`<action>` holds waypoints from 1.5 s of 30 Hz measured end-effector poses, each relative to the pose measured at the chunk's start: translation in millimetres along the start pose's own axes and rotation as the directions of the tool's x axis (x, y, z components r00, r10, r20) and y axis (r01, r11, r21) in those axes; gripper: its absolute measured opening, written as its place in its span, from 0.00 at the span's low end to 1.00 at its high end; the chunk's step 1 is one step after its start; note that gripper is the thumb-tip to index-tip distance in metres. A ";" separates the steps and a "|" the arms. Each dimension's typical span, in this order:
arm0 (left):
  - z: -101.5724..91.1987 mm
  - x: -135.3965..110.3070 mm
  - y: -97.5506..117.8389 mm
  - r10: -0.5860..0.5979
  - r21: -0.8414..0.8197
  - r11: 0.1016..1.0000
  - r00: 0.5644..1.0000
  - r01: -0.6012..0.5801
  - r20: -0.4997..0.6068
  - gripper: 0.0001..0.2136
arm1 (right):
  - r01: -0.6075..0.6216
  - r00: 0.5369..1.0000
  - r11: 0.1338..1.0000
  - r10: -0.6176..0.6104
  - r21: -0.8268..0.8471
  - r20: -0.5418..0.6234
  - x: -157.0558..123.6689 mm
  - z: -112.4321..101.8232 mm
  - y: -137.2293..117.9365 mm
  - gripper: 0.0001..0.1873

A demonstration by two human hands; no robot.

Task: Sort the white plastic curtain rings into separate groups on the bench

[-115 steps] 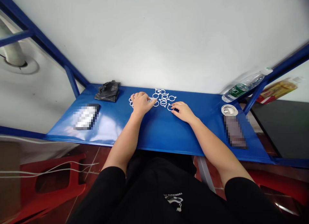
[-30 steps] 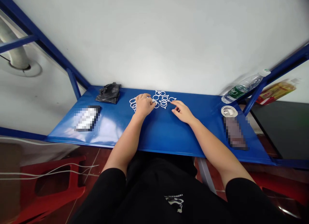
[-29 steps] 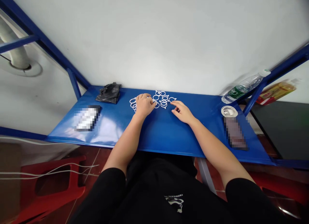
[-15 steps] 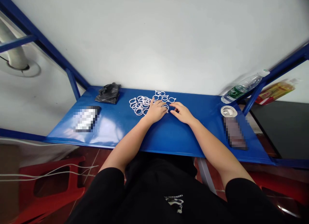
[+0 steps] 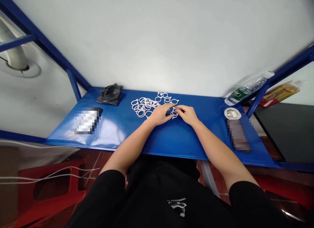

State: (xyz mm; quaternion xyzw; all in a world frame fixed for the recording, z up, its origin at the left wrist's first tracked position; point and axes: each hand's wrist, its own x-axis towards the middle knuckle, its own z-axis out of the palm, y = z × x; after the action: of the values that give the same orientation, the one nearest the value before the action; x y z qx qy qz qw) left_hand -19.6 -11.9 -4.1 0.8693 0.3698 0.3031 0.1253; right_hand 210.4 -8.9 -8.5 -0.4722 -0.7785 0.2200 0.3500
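Note:
Two white curtain rings [image 5: 174, 116] with small eyelets, partly overlapping, are between my hands over the middle of the table. My right hand [image 5: 187, 115] pinches them from the right with thumb and fingertips. On the other side, my left hand [image 5: 160, 114] has its thumb and fingers apart around the near side of the rings; the thumb tip is close to them, and I cannot tell if it touches. A heap of white curtain rings [image 5: 139, 107] lies left of my left hand. Beyond my hands is a looser group of rings [image 5: 167, 100].
The blue table [image 5: 122, 123] meets a white wall. A black plastic bag [image 5: 110, 94] and a blurred-out dark-edged object [image 5: 88, 121] lie at left. At right are a water bottle [image 5: 247, 89], a coiled white cable [image 5: 232, 113] and a blurred dark flat object [image 5: 238, 135].
My left hand has shifted slightly right and spread its fingers, leaving the ring it covered. My right hand has closed on rings, which now sit further right.

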 end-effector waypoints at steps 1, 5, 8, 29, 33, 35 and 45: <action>-0.3 -0.9 0.5 -0.017 -0.043 0.999 1.000 0.017 -0.012 0.23 | -0.004 1.000 1.000 0.004 0.000 -0.024 -0.3 -0.4 -0.4 0.15; -0.5 -3.7 0.8 -0.030 -0.221 0.975 1.000 0.030 0.005 0.23 | 0.006 0.999 1.000 -0.007 -0.007 -0.052 -2.8 -1.7 -3.1 0.14; 0.3 -3.1 -0.2 -0.065 -0.269 0.962 0.997 0.049 -0.052 0.13 | 0.066 0.997 0.996 -0.068 -0.056 -0.034 -5.2 -0.6 -7.2 0.13; 5.6 -2.0 -0.5 -0.112 -0.367 0.929 0.984 0.055 -0.136 0.06 | 0.269 0.963 0.923 -0.266 -0.277 0.050 -8.0 4.1 -19.8 0.14; 6.9 -0.6 -5.5 -0.032 -0.284 0.959 0.983 -0.021 -0.180 0.06 | 0.257 0.966 0.940 -0.243 -0.225 0.088 -8.2 4.6 -22.1 0.14; 6.5 0.2 -9.9 0.009 -0.234 0.971 0.978 -0.059 -0.210 0.07 | 0.250 0.967 0.951 -0.235 -0.183 0.099 -8.2 3.8 -21.7 0.13; -0.9 -0.8 -15.8 0.067 -0.195 0.972 0.954 -0.127 -0.291 0.13 | 0.075 0.995 0.987 -0.065 -0.142 0.078 -2.4 -3.7 -8.2 0.09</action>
State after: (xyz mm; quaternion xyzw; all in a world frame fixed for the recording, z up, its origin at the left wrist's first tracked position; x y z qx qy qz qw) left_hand -29.5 -1.5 -10.8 0.8160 0.3061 0.4674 0.1479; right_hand 209.2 -14.7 -1.4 -0.4604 -0.8208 0.1676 0.2937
